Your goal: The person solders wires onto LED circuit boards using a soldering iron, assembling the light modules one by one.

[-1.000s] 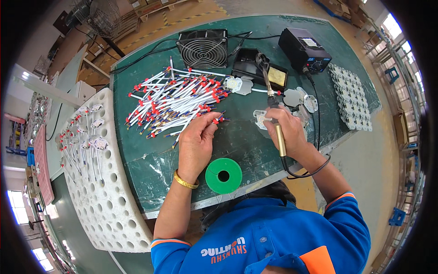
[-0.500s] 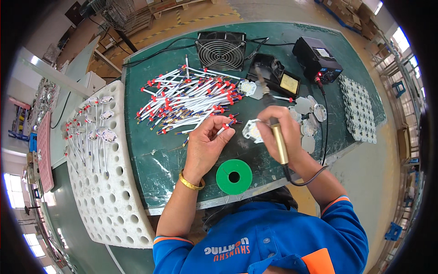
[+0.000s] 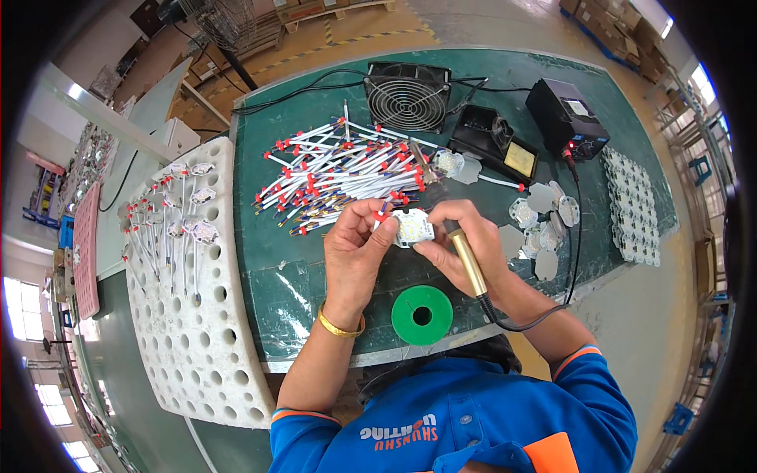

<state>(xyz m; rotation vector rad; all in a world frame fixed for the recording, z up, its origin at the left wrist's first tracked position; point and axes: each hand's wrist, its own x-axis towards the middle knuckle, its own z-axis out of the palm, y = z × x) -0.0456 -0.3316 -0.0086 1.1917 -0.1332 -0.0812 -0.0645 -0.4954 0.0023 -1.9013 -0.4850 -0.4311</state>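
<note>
Seen from above, the right hand [image 3: 477, 240] has brought a small pale circuit board [image 3: 413, 229] across to the left hand [image 3: 353, 248]; moments ago a gap lay between them. The left hand pinches a white wire with a red collar [image 3: 382, 216], now right beside the board. The right hand grips the board's edge between thumb and finger, with a soldering iron [image 3: 468, 266] tucked in the same grasp, its tip toward 11 o'clock. Both parts seem paired, though probably not yet joined. On the green worktop [image 3: 272, 260], a wire pile [image 3: 339, 173] lies at 10 o'clock from the board.
</note>
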